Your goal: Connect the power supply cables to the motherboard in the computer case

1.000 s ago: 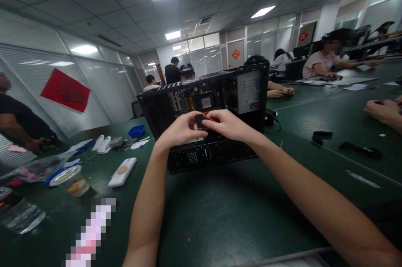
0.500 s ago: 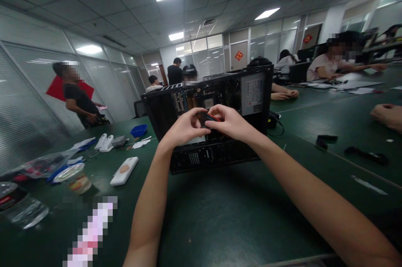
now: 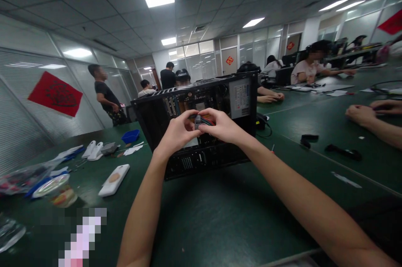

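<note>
A dark multi-pin power connector [image 3: 197, 122] with a bundle of coloured wires [image 3: 207, 120] is held between my hands. My left hand [image 3: 179, 131] pinches the connector from the left side. My right hand [image 3: 221, 126] is closed round the wires just behind it. Both hands are in front of an open black computer case [image 3: 207, 159], which stands on the green table. Inside the case a motherboard [image 3: 188, 101] shows behind my fingers, and a silver power supply [image 3: 240, 99] sits at the upper right. My fingers hide part of the interior.
On the left of the green table [image 3: 201, 225] lie a white phone [image 3: 114, 180], a clear food cup [image 3: 58, 191], a blue tray [image 3: 130, 136] and a water bottle [image 3: 9, 233]. Black straps [image 3: 343, 151] lie at right, near another person's hands [image 3: 361, 115]. Several people are farther back.
The view has swung, shifting the case and table things leftward. The connector has turned so more of its pin face and wires show. Both hands keep hold of it.
</note>
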Tool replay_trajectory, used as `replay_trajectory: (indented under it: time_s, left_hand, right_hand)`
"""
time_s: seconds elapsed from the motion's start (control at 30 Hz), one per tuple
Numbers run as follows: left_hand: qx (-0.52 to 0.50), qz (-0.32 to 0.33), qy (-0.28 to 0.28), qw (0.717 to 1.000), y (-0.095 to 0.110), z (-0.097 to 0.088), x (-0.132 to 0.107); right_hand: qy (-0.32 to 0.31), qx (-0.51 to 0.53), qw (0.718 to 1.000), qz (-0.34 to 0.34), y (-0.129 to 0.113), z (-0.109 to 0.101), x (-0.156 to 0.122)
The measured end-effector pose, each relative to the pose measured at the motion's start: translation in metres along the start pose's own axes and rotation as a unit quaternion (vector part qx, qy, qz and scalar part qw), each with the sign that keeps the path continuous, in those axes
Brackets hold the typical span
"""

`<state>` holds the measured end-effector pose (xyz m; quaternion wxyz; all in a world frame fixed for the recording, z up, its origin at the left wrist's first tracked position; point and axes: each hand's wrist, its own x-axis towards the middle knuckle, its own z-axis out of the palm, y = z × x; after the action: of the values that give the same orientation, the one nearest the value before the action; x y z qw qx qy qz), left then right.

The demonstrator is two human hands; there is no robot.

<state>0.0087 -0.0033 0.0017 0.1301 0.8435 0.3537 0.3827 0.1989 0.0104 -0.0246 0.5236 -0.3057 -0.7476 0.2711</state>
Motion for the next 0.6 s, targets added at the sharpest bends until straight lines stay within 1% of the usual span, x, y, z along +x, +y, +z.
replay_trajectory:
  time_s: [0.1, 0.2, 0.3, 0.37, 0.43, 0.53, 0.6]
  left_hand:
    - [0.064, 0.021, 0.015, 0.998, 0.004, 0.002, 0.0]
    - [0.137, 0.044, 0.048, 0.988, 0.003, 0.007, 0.002]
    - [0.215, 0.081, 0.09, 0.969, -0.002, 0.014, 0.005]
    - [0.262, 0.116, 0.098, 0.953, -0.008, 0.02, 0.007]
    - [0.287, 0.144, 0.105, 0.941, -0.014, 0.024, 0.009]
    - [0.305, 0.151, 0.137, 0.93, -0.021, 0.026, 0.01]
    - [0.331, 0.137, 0.164, 0.919, -0.024, 0.025, 0.009]
  right_hand:
    - [0.01, 0.033, 0.999, 0.034, 0.001, 0.001, 0.002]
    - [0.035, 0.079, 0.995, 0.043, 0.009, 0.004, 0.007]
    - [0.08, 0.121, 0.988, 0.053, 0.02, 0.009, 0.012]
    - [0.096, 0.155, 0.981, 0.068, 0.025, 0.012, 0.014]
    - [0.099, 0.18, 0.976, 0.073, 0.028, 0.014, 0.015]
    - [0.101, 0.184, 0.975, 0.067, 0.029, 0.011, 0.016]
    - [0.1, 0.153, 0.981, 0.065, 0.029, 0.007, 0.016]
